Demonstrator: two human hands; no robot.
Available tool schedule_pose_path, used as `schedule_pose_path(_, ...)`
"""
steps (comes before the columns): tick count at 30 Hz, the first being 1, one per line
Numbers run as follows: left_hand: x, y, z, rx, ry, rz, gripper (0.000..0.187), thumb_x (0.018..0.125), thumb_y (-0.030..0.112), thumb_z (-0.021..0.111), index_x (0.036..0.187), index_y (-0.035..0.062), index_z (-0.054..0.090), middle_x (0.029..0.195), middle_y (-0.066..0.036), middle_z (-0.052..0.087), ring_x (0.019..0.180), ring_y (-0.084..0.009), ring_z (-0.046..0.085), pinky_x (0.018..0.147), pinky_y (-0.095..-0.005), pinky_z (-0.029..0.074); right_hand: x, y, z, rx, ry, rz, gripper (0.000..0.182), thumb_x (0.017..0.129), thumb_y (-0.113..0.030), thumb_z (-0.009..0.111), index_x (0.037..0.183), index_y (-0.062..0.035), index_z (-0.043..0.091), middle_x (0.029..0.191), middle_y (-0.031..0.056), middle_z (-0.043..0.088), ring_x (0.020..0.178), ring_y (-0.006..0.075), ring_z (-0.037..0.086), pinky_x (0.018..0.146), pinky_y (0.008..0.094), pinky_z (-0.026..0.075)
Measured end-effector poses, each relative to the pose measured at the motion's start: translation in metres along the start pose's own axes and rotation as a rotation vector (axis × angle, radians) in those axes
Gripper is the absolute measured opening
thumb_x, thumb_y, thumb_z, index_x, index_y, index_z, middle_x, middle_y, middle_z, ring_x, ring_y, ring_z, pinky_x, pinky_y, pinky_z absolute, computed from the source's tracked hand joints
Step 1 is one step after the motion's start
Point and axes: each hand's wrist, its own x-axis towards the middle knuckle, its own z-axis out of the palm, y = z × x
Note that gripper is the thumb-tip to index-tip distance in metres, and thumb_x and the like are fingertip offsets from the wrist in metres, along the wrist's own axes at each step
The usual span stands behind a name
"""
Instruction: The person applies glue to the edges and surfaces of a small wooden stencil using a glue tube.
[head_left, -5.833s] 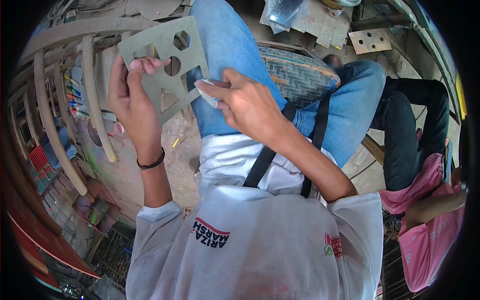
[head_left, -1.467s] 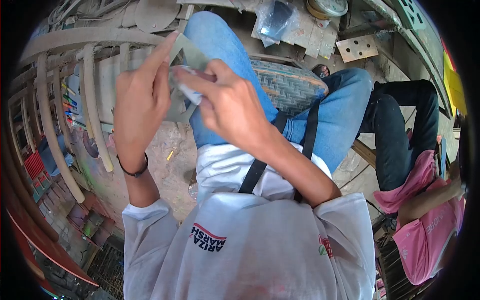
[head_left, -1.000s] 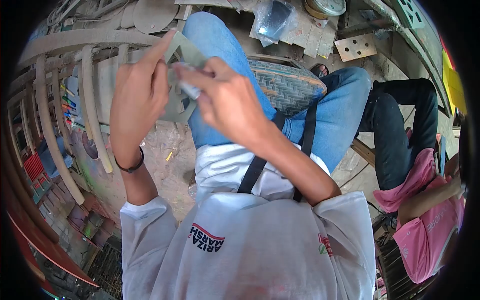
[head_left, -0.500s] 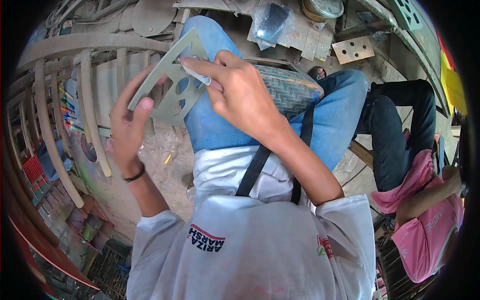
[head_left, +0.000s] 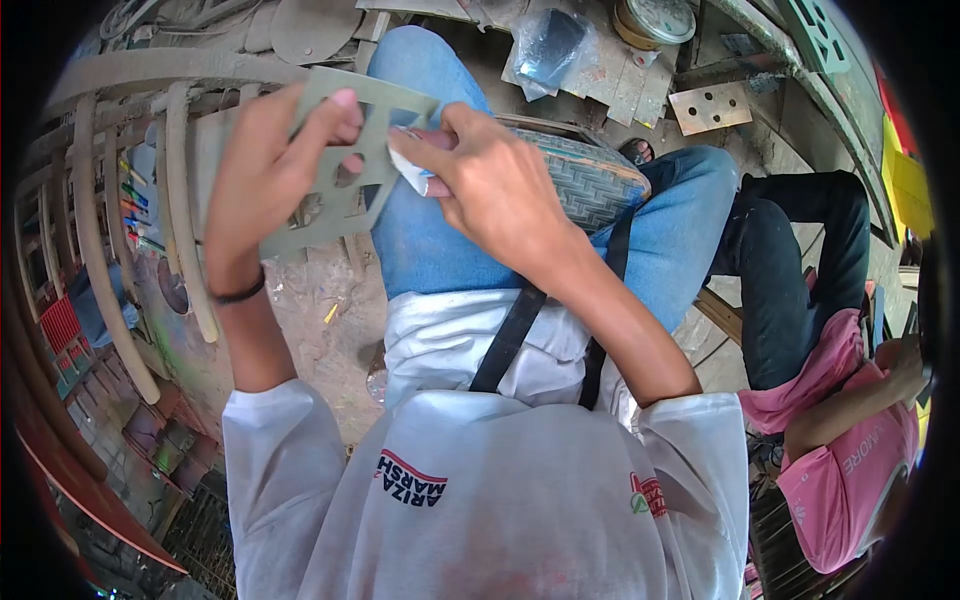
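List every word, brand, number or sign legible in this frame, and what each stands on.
"ARIZA MARSH": white shirt, upside down in view.
"MORE": pink shirt; the letters before it are unclear.
Red-and-green print on the white shirt's other side: too small to read with certainty.

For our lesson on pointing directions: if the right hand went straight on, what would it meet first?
Probably the grey-green panel: the right hand, pinching a white piece, points toward it, though depth is unclear and they may be touching.
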Motion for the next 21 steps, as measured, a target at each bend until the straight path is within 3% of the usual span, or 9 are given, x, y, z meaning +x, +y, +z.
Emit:
schedule_pose_path(2,0.011,-0.021,0.013,0.016,-0.120,-0.071,0.028,0.097,0.019,0.053,0.087,-0.0066,0.060,0.077,-0.010,0.064,0.065,-0.0161,0.065,0.062,-0.0260,0.050,-0.009,0.011,0.016,-0.043,-0.003,0.019,0.040,0.072,-0.014,0.072,0.112,-0.0103,0.067,0.089,0.0132,0.058,0.082,0.0280,0.062,0.064,0.0391,0.053)
schedule_pose_path(6,0.017,-0.030,0.013,-0.149,-0.134,-0.171,0.031,0.095,0.021,0.054,0.082,-0.0069,0.058,0.072,-0.010,0.062,0.060,-0.0149,0.063,0.058,-0.0276,0.047,-0.012,0.009,0.022,-0.142,-0.009,0.023,0.044,0.070,-0.016,0.074,0.113,-0.0118,0.067,0.090,0.0118,0.057,0.085,0.0258,0.061,0.064,0.0379,0.053)
schedule_pose_path(9,0.021,-0.037,0.009,-0.025,-0.106,-0.098,0.031,0.097,0.023,0.053,0.082,-0.0043,0.059,0.073,-0.009,0.061,0.060,-0.0162,0.064,0.061,-0.0256,0.048,-0.011,0.027,0.027,-0.106,0.004,-0.044,0.045,0.070,-0.015,0.073,0.114,-0.0125,0.066,0.089,0.0110,0.057,0.084,0.0258,0.061,0.063,0.0375,0.053)
schedule_pose_path(14,0.027,-0.041,0.009,0.057,-0.095,-0.111,0.037,0.096,0.030,0.053,0.081,-0.0034,0.059,0.072,-0.008,0.061,0.060,-0.0173,0.065,0.061,-0.0251,0.047,-0.015,0.028,0.036,-0.066,0.034,0.016,0.043,0.071,-0.012,0.072,0.114,-0.0155,0.066,0.088,0.0103,0.056,0.083,0.0263,0.061,0.062,0.0380,0.053)
schedule_pose_path(18,0.025,-0.038,0.010,-0.070,-0.116,-0.225,0.032,0.094,0.024,0.054,0.081,-0.0044,0.059,0.071,-0.008,0.062,0.063,-0.0152,0.064,0.062,-0.0267,0.046,-0.013,0.048,0.035,-0.057,0.066,0.004,0.046,0.073,-0.010,0.072,0.117,-0.0190,0.065,0.090,0.0109,0.057,0.081,0.0270,0.062,0.062,0.0387,0.053)
schedule_pose_path(19,0.025,-0.041,0.011,-0.036,-0.088,-0.172,0.032,0.093,0.024,0.054,0.080,-0.0045,0.059,0.071,-0.009,0.062,0.060,-0.0161,0.064,0.061,-0.0267,0.046,-0.014,0.041,0.040,-0.082,0.010,0.087,0.048,0.073,-0.010,0.072,0.120,-0.0206,0.064,0.090,0.0112,0.058,0.080,0.0269,0.062,0.060,0.0379,0.053)
schedule_pose_path(21,0.026,-0.041,0.012,-0.007,-0.064,-0.117,0.032,0.093,0.025,0.055,0.080,-0.0045,0.059,0.070,-0.009,0.062,0.058,-0.0169,0.064,0.061,-0.0266,0.046,-0.018,0.035,0.043,-0.035,0.041,0.029,0.049,0.073,-0.010,0.072,0.120,-0.0206,0.064,0.090,0.0112,0.058,0.079,0.0268,0.062,0.059,0.0375,0.053)
